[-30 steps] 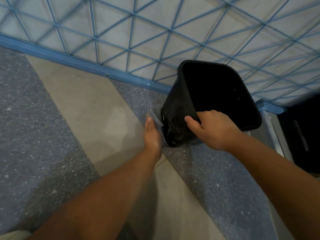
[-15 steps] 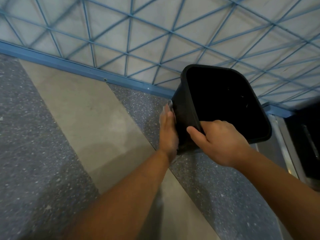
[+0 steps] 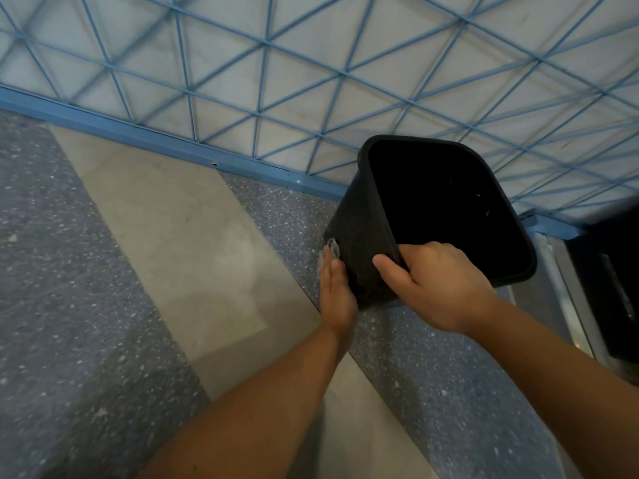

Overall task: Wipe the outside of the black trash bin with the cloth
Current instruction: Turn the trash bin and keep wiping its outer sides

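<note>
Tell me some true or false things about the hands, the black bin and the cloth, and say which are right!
1. The right hand grips the rim of the black trash bin. True.
2. The bin stands straight up on the floor. False: it is tilted, with its opening turned toward the camera.
3. The left hand presses the cloth against the bin's outer side. True: only a small pale bit of the cloth peeks out past the fingers.
4. The bin is full of rubbish. False: its inside looks dark, with only a few tiny specks showing.
5. The wall behind the bin is plain red. False: it is pale, with blue crossing lines.
</note>
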Available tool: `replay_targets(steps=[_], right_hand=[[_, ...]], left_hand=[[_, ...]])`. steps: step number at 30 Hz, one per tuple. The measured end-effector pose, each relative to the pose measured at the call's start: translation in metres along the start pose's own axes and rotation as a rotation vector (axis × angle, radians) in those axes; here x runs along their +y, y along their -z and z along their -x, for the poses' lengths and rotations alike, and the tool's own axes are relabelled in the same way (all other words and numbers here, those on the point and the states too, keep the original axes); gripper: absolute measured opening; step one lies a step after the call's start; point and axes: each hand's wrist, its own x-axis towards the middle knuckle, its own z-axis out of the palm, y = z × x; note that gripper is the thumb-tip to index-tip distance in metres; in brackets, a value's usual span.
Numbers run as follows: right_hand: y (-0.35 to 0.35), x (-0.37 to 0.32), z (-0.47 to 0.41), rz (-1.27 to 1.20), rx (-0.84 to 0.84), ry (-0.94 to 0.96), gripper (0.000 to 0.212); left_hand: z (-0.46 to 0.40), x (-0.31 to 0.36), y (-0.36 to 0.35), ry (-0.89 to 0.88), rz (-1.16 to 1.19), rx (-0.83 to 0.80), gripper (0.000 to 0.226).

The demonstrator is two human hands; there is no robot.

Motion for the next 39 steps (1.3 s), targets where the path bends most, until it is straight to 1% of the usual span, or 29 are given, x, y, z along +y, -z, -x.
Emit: replay_targets(steps=[2, 5, 7, 8, 10, 12, 13, 14, 16, 18, 21, 22, 24, 25, 26, 27, 28, 29, 30, 31, 33, 34, 36, 37, 39], right_hand=[[-0.001, 0.001, -0.001, -0.012, 0.006, 0.001, 0.045], [-0.001, 0.002, 0.000, -0.010, 0.008, 0.000, 0.046], [-0.002, 0.003, 0.001, -0.003, 0.017, -0.001, 0.048], [-0.002, 0.003, 0.000, -0.009, 0.020, -0.004, 0.048], [-0.002, 0.002, -0.001, -0.029, 0.017, -0.010, 0.047], [-0.001, 0.002, -0.001, -0.037, 0.012, -0.009, 0.047], [-0.001, 0.002, 0.000, -0.035, 0.011, -0.011, 0.048], [-0.001, 0.001, 0.000, -0.029, 0.014, -0.013, 0.048], [-0.002, 0.001, 0.000, -0.018, 0.028, -0.018, 0.048], [-0.002, 0.002, 0.000, -0.023, 0.027, -0.023, 0.049], [-0.001, 0.002, 0.004, -0.023, 0.010, -0.013, 0.049], [-0.001, 0.002, 0.004, -0.015, 0.015, -0.012, 0.049], [-0.002, 0.002, 0.001, -0.009, 0.037, -0.021, 0.048], [-0.002, 0.002, 0.000, -0.014, 0.042, -0.024, 0.047], [-0.002, 0.002, -0.001, -0.024, 0.041, -0.024, 0.047], [-0.001, 0.002, -0.001, -0.031, 0.038, -0.022, 0.046], [-0.001, 0.002, 0.001, -0.032, 0.031, -0.021, 0.046], [0.000, 0.002, 0.002, -0.026, 0.023, -0.020, 0.046], [-0.001, 0.002, 0.003, -0.019, 0.017, -0.021, 0.047], [-0.001, 0.002, 0.003, -0.015, 0.022, -0.021, 0.048], [-0.001, 0.003, 0.002, -0.020, 0.037, -0.021, 0.051], [-0.002, 0.004, 0.001, -0.031, 0.039, -0.018, 0.051], [-0.001, 0.004, 0.001, -0.057, 0.034, -0.010, 0.050], [-0.001, 0.004, 0.002, -0.056, 0.030, -0.006, 0.049], [-0.001, 0.005, 0.003, -0.038, 0.024, -0.002, 0.050]], left_hand=[[-0.002, 0.008, -0.008, 0.005, -0.009, 0.045, 0.054], [0.014, 0.003, -0.006, -0.106, -0.069, -0.007, 0.043], [0.006, -0.002, -0.002, -0.070, -0.014, 0.001, 0.053], [0.001, 0.003, -0.005, -0.031, 0.003, 0.029, 0.052], [0.003, 0.018, -0.012, 0.010, -0.023, 0.041, 0.040], [0.018, 0.021, -0.014, -0.078, -0.047, -0.011, 0.038], [0.021, 0.016, -0.011, -0.116, -0.054, -0.026, 0.039], [0.020, 0.013, -0.007, -0.099, -0.056, -0.009, 0.043], [0.011, 0.018, -0.007, -0.003, -0.010, 0.029, 0.051], [0.011, 0.030, -0.014, 0.035, 0.016, 0.020, 0.050], [0.026, 0.025, -0.013, -0.056, 0.000, -0.037, 0.056], [0.021, 0.020, -0.009, -0.046, -0.010, -0.044, 0.062], [0.001, 0.018, -0.006, 0.063, 0.013, 0.004, 0.077], [-0.008, 0.021, -0.009, 0.084, 0.015, 0.028, 0.080], [-0.006, 0.029, -0.013, 0.086, -0.001, 0.034, 0.074], [0.004, 0.033, -0.017, 0.063, -0.032, 0.027, 0.060], [0.016, 0.036, -0.019, 0.011, -0.064, -0.002, 0.045], [0.027, 0.036, -0.018, -0.028, -0.067, -0.019, 0.039], [0.031, 0.028, -0.015, -0.054, -0.049, -0.012, 0.041], [0.028, 0.023, -0.012, -0.033, -0.029, 0.005, 0.047], [0.008, 0.024, -0.011, 0.125, 0.030, 0.043, 0.065], [-0.001, 0.026, -0.012, 0.149, 0.044, 0.064, 0.065], [0.003, 0.029, -0.021, 0.098, 0.002, 0.057, 0.043], [0.014, 0.034, -0.023, 0.039, -0.021, 0.032, 0.038], [0.034, 0.035, -0.022, -0.036, -0.057, 0.005, 0.042]])
